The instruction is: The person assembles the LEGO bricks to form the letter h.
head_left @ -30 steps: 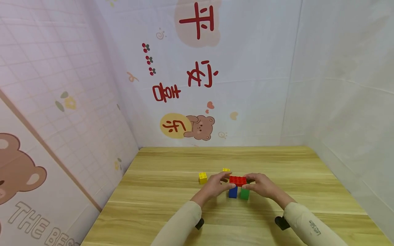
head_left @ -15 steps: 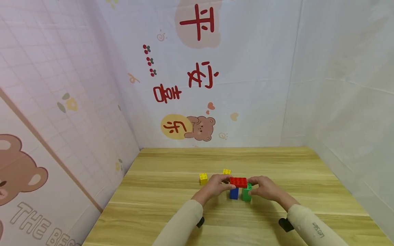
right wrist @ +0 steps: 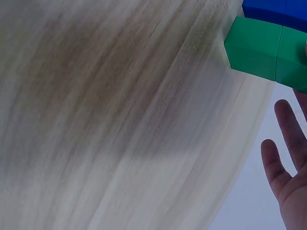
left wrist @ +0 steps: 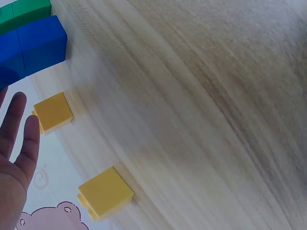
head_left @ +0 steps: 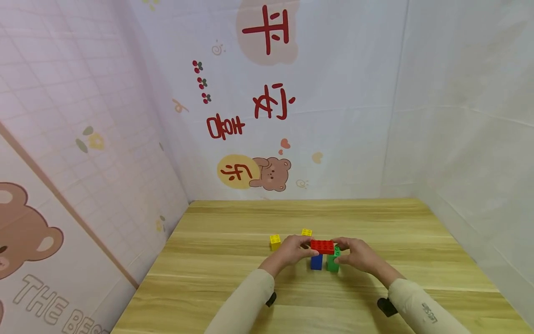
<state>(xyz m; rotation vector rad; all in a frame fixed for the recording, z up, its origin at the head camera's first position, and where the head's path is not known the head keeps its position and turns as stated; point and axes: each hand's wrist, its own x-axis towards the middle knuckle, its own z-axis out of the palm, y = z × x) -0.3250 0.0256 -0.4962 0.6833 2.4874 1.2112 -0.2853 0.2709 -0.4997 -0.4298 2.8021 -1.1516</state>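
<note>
A red building brick [head_left: 322,247] lies flat on top of a blue brick stack [head_left: 316,262]. Beside the blue stands a green brick stack [head_left: 333,263], whose studs show just right of the red brick. My left hand [head_left: 290,250] pinches the left end of the red brick between thumb and fingers. With thumb and forefinger, my right hand [head_left: 359,255] grips the upper part of the green stack. In the right wrist view, the green stack [right wrist: 254,49] is two bricks joined. The other right fingers [right wrist: 290,129] are spread below it.
Two yellow bricks, one at the left [head_left: 275,242] and one behind the left hand [head_left: 307,233], stand on the wooden table [head_left: 233,278]. Printed cloth walls [head_left: 333,93] enclose the table at the back and both sides.
My right thumb and fingers have gone from the red brick's right end to the green stack. The green stack has shifted slightly right, so its studs now show. The left hand keeps its pinch.
</note>
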